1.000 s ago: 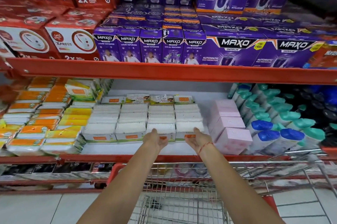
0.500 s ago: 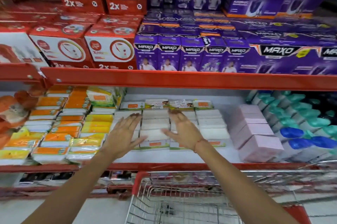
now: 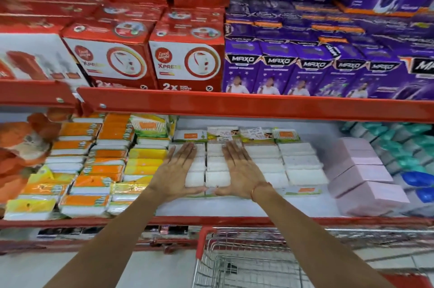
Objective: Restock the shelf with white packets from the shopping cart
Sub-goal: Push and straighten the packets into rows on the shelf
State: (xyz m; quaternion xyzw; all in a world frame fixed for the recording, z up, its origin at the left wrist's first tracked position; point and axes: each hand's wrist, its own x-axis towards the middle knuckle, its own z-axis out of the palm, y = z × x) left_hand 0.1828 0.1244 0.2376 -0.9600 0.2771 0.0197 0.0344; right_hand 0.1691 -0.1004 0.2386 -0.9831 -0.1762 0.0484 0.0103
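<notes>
Both hands reach over the red-framed wire shopping cart at bottom centre-right and lie palm-down on the rows of flat white plastic-wrapped packets on the lower red metal shelf, mid-frame. Left hand is spread flat, fingers apart and pointing to the back of the shelf, covering the leftmost white row; right hand likewise flat w/ fingers apart on the 3rd row, a thin red thread bracelet at its wrist. Neither hand grips anything; thumbs nearly meet at the front edge of the uncovered row btwn them. White packets sit approx 4 rows across. Left of them: orange, yellow & white packet stacks. Right of them: pale pink rectangular boxes, then teal- & blue-capped bottles, blurred. Upper shelf: red & white "Xpress" cartons upper left, purple "Maxo" cartons upper right. No packets visible in the part of the cart in view
</notes>
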